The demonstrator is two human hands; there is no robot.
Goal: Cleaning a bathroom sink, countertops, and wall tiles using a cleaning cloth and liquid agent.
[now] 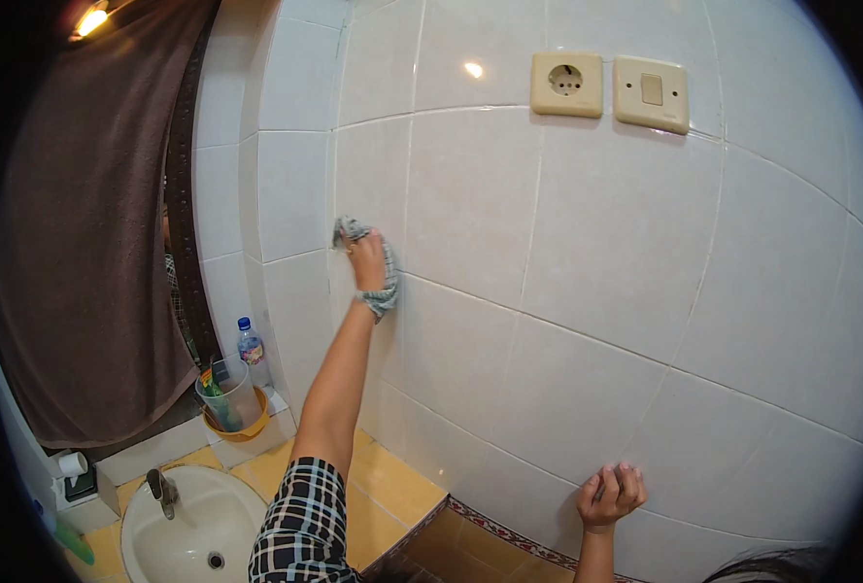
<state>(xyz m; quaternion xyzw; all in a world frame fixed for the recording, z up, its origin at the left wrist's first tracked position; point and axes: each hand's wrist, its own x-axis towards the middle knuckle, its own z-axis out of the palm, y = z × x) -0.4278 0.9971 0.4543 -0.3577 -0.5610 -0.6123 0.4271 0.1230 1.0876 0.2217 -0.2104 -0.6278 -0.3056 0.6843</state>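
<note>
My left hand (367, 261) presses a crumpled grey checked cloth (383, 300) against the white tiled wall (468, 197), close to the inner corner. The cloth bunches above the fingers and hangs down beside the wrist. A black, white and blue plaid sleeve covers the upper part of that arm. Lower and to the right, my right hand (612, 495) rests on the wall tiles with its fingers bent and slightly apart. No object shows in it.
A beige socket (566, 84) and a switch (651, 91) sit high on the wall. Below left are a washbasin (191, 525) with tap (160, 492) and a yellow-tiled counter (395, 481). A plastic bottle (250, 350) and clear container (226, 393) stand by a brown towel (96, 240).
</note>
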